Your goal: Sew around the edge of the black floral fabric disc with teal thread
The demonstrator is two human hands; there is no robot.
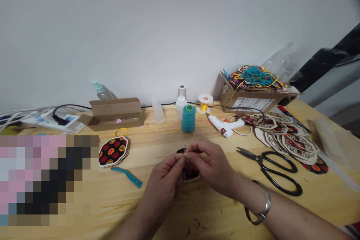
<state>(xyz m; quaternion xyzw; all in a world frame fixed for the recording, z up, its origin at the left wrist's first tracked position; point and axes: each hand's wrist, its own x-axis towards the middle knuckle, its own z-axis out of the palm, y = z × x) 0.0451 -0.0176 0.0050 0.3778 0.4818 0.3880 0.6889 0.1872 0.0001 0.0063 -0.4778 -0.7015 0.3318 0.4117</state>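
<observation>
My left hand (168, 172) and my right hand (209, 163) meet at the centre of the table, fingertips touching. Both are closed in a pinch on a thin teal thread (185, 147), whose short end sticks up between them. Beneath the fingers lies a dark patterned fabric piece with a pale edge (193, 174), largely covered by the hands. Just beyond stands a spool of teal thread (188, 119). Left of my hands a teal tassel (128, 176) rests beside a stack of patterned fabric pieces (114, 151).
Black-handled scissors (263, 161) lie open at the right, near a white glue gun (225, 124) and piled wooden cutouts (292, 137). Behind are a full cardboard box (250, 99), a yellow cord spool (205, 101), white bottles (158, 110) and an open narrow box (116, 112).
</observation>
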